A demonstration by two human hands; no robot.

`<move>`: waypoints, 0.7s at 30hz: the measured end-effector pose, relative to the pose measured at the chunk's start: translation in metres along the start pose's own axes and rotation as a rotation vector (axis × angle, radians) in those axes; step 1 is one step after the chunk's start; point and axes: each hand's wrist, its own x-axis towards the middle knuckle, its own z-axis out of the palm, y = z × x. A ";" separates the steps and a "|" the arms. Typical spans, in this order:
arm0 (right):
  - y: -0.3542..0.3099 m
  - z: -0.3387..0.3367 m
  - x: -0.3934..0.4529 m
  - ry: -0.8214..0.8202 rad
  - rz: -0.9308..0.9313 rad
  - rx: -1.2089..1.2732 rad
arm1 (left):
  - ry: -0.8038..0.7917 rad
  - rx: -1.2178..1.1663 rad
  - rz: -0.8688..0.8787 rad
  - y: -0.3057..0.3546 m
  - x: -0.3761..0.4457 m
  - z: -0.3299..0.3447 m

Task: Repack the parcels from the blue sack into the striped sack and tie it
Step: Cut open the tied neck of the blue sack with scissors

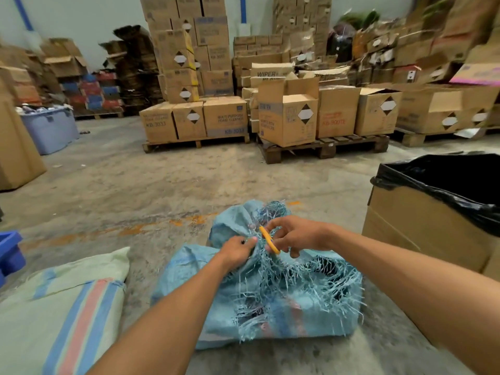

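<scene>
Blue sack (216, 301) on concrete floor (162, 180), centre foreground, badly frayed — loose woven strands across torn top. Left hand (238, 249) pinches bunched fabric at sack's neck. Right hand (295, 236) curled round small orange tool (269, 240) (cutter or scissors, too blurred to say), held against same strands. Striped sack (62, 312) lies flat to left, pale green with blue and pink bands, apart from blue one. Cardboard bin (427, 226) with black liner at right. Stacked cartons (224, 117) on pallets behind.
</scene>
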 end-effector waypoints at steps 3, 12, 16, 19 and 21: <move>0.005 -0.009 0.000 0.099 -0.067 0.047 | 0.075 -0.100 -0.006 0.007 0.005 0.006; 0.023 -0.030 -0.017 0.180 -0.022 -0.006 | 0.231 -0.104 0.037 0.019 0.016 0.022; 0.018 -0.040 -0.019 0.212 -0.038 -0.042 | 0.416 -0.153 0.003 0.026 0.029 0.029; 0.014 -0.046 -0.020 0.240 -0.086 -0.042 | 0.601 0.085 -0.069 0.033 0.040 0.033; 0.017 -0.047 -0.020 0.274 -0.141 0.015 | 0.560 0.213 -0.034 0.033 0.047 0.030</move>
